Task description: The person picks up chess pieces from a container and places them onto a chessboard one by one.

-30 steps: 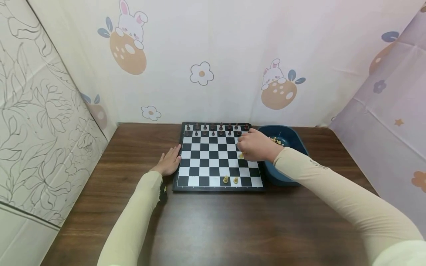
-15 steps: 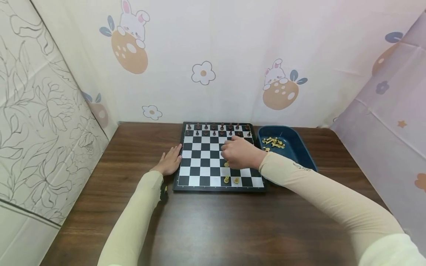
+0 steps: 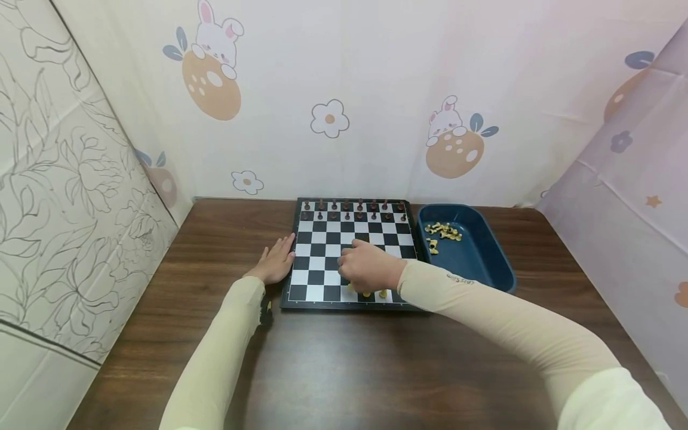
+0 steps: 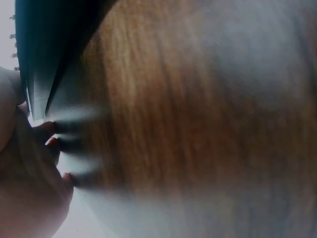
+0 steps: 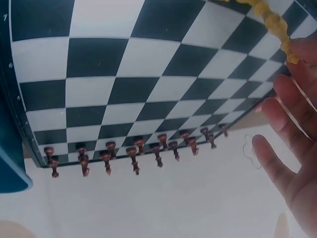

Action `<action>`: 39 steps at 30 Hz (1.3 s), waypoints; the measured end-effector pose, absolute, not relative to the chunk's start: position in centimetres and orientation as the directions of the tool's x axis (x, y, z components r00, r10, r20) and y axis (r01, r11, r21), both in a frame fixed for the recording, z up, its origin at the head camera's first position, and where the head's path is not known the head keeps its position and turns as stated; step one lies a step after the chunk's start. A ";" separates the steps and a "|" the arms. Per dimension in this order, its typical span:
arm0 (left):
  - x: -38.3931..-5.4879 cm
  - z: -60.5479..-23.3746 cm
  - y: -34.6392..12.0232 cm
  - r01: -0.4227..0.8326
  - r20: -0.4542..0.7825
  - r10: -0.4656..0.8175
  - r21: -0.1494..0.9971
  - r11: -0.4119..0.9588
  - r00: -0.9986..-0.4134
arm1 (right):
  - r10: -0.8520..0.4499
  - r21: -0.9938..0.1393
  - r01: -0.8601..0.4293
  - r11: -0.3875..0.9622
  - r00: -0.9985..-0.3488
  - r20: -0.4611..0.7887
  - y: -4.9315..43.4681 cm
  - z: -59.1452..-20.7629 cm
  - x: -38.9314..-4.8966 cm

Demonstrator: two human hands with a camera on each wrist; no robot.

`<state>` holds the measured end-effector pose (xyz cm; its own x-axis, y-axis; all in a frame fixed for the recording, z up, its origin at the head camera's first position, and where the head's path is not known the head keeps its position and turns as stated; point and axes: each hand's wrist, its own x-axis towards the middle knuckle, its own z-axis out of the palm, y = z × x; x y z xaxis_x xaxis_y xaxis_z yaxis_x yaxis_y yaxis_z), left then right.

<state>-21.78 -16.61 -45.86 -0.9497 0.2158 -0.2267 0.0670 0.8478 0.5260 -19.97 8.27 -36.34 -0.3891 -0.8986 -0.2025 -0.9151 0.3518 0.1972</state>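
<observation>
My right hand (image 3: 368,266) is over the near part of the black-and-white chessboard (image 3: 316,263). In the right wrist view its thumb and a finger pinch the end of a yellow chess piece (image 5: 275,22). Two more yellow pieces stand on the near row, one of them a pawn-like piece (image 3: 383,293), partly behind the hand. My left hand (image 3: 275,261) lies on the table with straight fingers, its fingertips at the board's left edge. Dark red chess pieces (image 3: 346,206) fill two rows at the far side of the board.
To the right of the board stands a blue tray (image 3: 486,257) with several loose yellow pieces (image 3: 443,231) at its left side. The brown wooden table (image 3: 344,364) ends at a patterned cloth (image 3: 285,71) behind the board.
My right hand has moved from the board's right edge leftward and nearer, carrying the yellow chess piece to the near row. The tray's contents have come into fuller sight. My left hand stays put.
</observation>
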 end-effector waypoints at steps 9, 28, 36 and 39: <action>-21.8 -45.7 -16.4 0.074 -0.221 0.221 0.528 0.846 -0.950 | -0.908 0.223 -0.917 0.330 -0.373 -0.190 7.9 -37.6 -19.5; -21.8 -45.7 -16.3 0.076 -0.226 0.228 0.529 0.845 -0.947 | -0.904 0.193 -0.919 0.345 -0.381 -0.196 8.2 -36.8 -19.4; -21.9 -46.1 -16.5 0.076 -0.225 0.223 0.525 0.848 -0.948 | -0.900 0.206 -0.903 0.378 -0.411 -0.148 10.3 -35.3 -20.9; -21.9 -46.1 -16.8 0.079 -0.222 0.226 0.526 0.847 -0.948 | -0.893 0.228 -0.888 0.400 -0.433 -0.121 11.4 -34.8 -21.5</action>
